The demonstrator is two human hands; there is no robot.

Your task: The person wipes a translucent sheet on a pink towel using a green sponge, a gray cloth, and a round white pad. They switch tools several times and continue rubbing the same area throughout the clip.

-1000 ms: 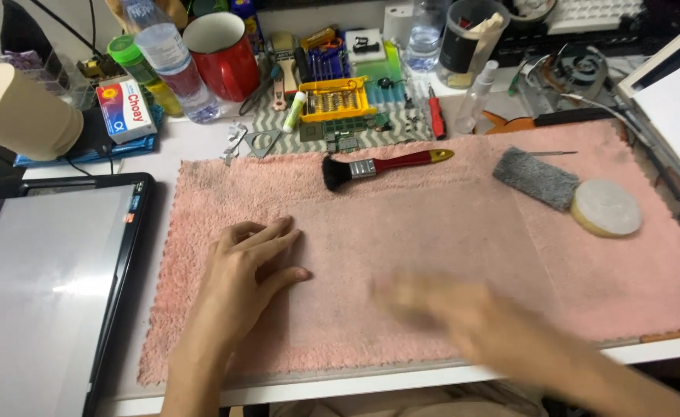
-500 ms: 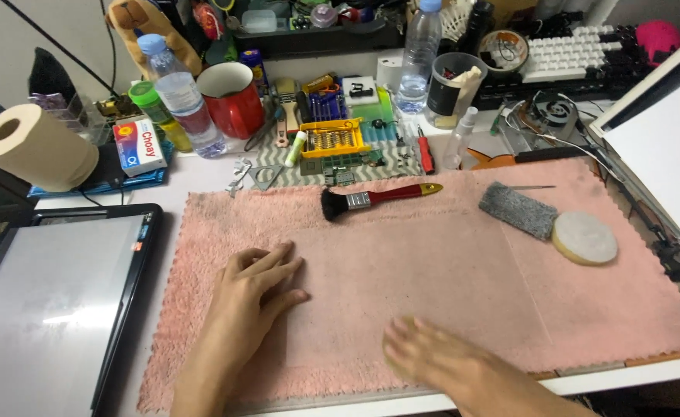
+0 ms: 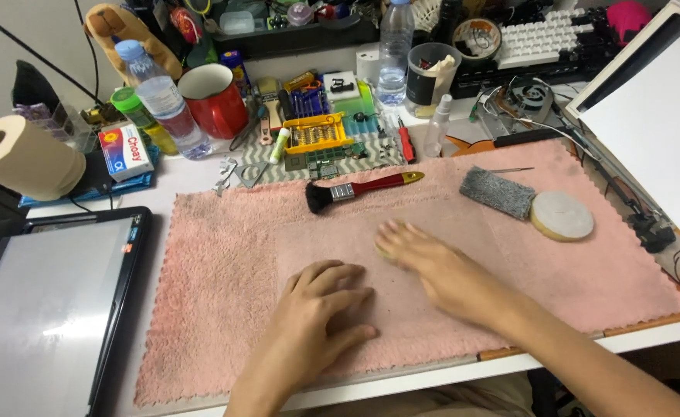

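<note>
From the head camera, both hands lie on a pink towel point(image 3: 224, 309) that covers most of the desk in front of the person. The left hand point(image 3: 321, 309) rests palm down near the towel's middle, fingers spread open and flat on the cloth, gripping nothing. The right hand point(image 3: 425, 259) is just beside it, a little further up the towel; it is blurred, its fingers look stretched out and loosely together over the cloth, and I cannot tell whether anything small lies under them.

Beyond the hands, a brush with a red handle and black bristles point(image 3: 359, 189) lies across the upper part of the towel. To the right lie a grey pad point(image 3: 498, 193) and a round white disc point(image 3: 562, 216), touching one another. A tablet point(image 3: 42, 309) sits at the towel's left edge, a paper roll point(image 3: 23, 158) and a red mug point(image 3: 215, 100) stand further back, and a yellow bit set point(image 3: 317, 133) lies among the clutter behind the brush.

The step in hand looks like smoothing the towel flat as a work surface. The next move seems to call for one palm pinning the cloth while the other sweeps outward without dragging it into folds.
</note>
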